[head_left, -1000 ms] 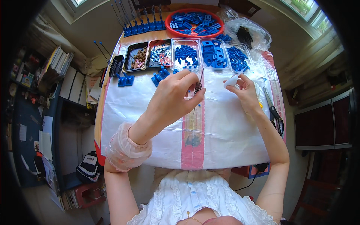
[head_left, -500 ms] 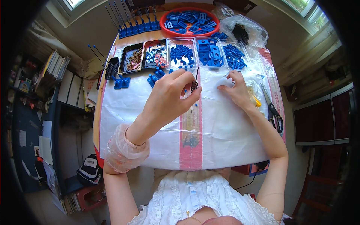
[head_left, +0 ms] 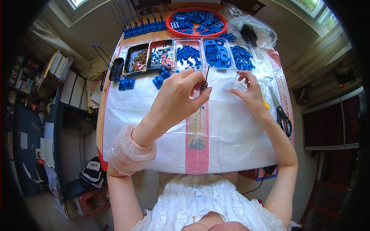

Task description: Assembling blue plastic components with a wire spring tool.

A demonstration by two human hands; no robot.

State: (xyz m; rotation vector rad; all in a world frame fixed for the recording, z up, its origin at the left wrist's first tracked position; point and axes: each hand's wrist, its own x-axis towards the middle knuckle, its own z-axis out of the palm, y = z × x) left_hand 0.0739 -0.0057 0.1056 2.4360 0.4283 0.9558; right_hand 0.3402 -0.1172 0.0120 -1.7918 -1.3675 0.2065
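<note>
White plastic sheeting [head_left: 154,127] covered the table; mid-frame, a thin black pin [head_left: 206,79], seemingly light and stiff, was pinched near its lower end by the left hand [head_left: 179,100]. A small pale piece [head_left: 232,84] was nipped by the right hand [head_left: 252,94].

Red bowl [head_left: 169,24] of blue parts at table's far edge; scissors [head_left: 281,111] right; clear bag [head_left: 266,29] beside bowl.

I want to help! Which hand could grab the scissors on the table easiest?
Right. The right hand rests on the white plastic sheet close to the black-handled metal scissors; the left hand is farther away, pinching a thin dark rod.
</note>
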